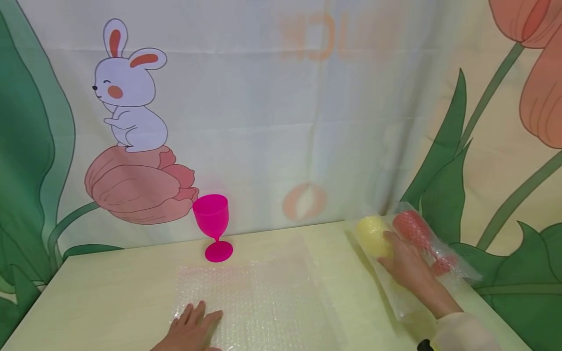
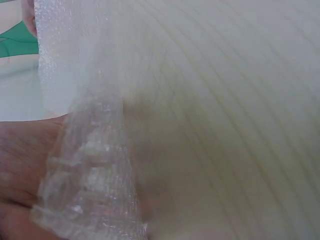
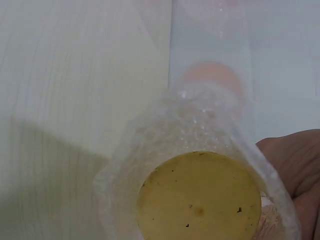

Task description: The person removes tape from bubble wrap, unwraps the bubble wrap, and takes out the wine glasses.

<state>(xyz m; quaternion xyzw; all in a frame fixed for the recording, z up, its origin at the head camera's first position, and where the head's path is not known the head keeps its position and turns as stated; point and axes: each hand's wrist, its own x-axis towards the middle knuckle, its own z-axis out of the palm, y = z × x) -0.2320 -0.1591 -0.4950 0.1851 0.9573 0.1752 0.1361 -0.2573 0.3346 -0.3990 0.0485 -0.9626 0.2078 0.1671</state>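
Note:
My left hand [image 1: 190, 329] rests with fingers spread on the left edge of a flat clear bubble wrap sheet [image 1: 263, 297]; the left wrist view shows bubble wrap [image 2: 95, 165] against that hand. At the table's far right, my right hand [image 1: 408, 265] grips a yellow goblet [image 1: 371, 234] through its bubble wrap. In the right wrist view, the goblet's flat round yellow end [image 3: 200, 195] faces the camera inside the wrap. Behind the flat sheet stands an upright, unwrapped magenta goblet [image 1: 212, 214].
A red goblet [image 1: 412, 229] in bubble wrap lies at the right edge, just beside my right hand. The pale wooden table [image 1: 110, 287] ends at a printed curtain [image 1: 263, 122] with a rabbit and tulips.

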